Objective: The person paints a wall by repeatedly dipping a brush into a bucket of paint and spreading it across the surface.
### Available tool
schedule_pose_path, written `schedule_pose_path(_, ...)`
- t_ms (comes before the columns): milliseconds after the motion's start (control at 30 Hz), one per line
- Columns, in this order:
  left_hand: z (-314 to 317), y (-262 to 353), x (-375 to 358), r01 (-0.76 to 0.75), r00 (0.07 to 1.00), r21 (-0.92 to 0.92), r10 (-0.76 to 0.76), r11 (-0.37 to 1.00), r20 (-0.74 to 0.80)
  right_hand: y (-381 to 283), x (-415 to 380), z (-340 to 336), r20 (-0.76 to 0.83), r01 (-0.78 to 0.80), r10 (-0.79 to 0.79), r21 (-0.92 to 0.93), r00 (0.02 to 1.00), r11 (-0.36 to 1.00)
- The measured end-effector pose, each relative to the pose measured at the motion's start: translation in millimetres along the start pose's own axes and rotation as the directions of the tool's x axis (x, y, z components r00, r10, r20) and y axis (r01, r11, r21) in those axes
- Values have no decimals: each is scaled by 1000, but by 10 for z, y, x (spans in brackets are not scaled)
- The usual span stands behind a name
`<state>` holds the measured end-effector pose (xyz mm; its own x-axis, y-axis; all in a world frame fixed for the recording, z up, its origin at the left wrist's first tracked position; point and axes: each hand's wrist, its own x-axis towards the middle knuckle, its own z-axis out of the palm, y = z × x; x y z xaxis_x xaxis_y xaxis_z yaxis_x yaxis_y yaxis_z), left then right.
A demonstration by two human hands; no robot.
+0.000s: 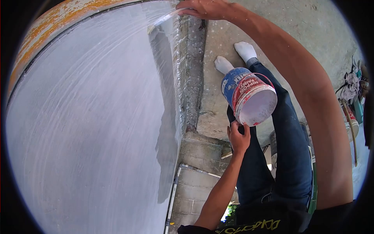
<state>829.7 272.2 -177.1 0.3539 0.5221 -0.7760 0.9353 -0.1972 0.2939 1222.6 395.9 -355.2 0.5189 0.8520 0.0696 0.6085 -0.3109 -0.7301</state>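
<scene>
My right hand (204, 8) reaches across to the far left and grips a paintbrush (166, 17). The brush tip meets the wall (97, 109) at the top of a darker grey strip (165, 105); the rest of the wall has a pale, streaky coat. My left hand (239, 137) holds a paint bucket (235, 84) by its rim, fingers partly hidden below it. The bucket, blue and red with a "Nippon Paint" label, tilts with its mouth towards me. Pale paint (258, 108) shows inside, and a red handle (267, 78) loops over the side.
A worn orange-and-white band (50, 29) borders the wall's top left. My white-socked feet (245, 51) stand on a paint-spotted concrete ledge (218, 35). A pipe (174, 191) runs below by concrete blocks (189, 150). Another bucket (352, 126) and a stick (349, 132) are at the right.
</scene>
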Motion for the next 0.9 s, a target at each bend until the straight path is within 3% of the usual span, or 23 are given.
schedule_pose_path(33,6,-33,-22,11,1000,6,-11,1000,-1,89,25,-20,0,-29,29,-9,1000,1000)
schedule_pose_path(67,22,-42,-40,19,1000,8,-19,1000,-6,167,-9,-33,-160,41,-58,-108,985,993)
schedule_pose_path(167,39,-29,-34,47,999,22,-48,999,14,174,14,-250,-178,-208,214,52,960,977)
schedule_pose_path(267,37,-29,-10,2,1000,28,-2,1000,-10,-6,-32,-156,-244,-270,309,178,919,946)
schedule_pose_path(333,20,-43,9,-13,1000,50,14,999,-16,-235,-162,156,-167,-287,296,73,941,955)
schedule_pose_path(400,5,-40,24,10,1000,91,-10,996,7,-569,-349,418,-109,-338,371,241,922,910)
schedule_pose_path(467,29,-66,29,-12,1000,109,12,994,-4,-877,-602,618,57,-403,405,293,913,867)
schedule_pose_path(533,30,-95,28,-23,1000,128,23,991,2,-1072,-844,804,218,-423,372,274,902,864)
schedule_pose_path(633,5,-104,41,-21,999,152,17,988,31,-1137,-1028,1037,260,-360,303,212,917,909)
schedule_pose_path(733,-40,-110,72,-22,999,167,17,986,36,-874,-928,1072,200,-298,259,200,945,933)
schedule_pose_path(800,-46,-142,71,-35,999,172,33,985,19,-493,-685,908,98,-183,176,72,980,980)
schedule_pose_path(900,-69,-124,73,-20,999,182,15,983,30,206,-216,722,-70,-225,221,-46,973,973)
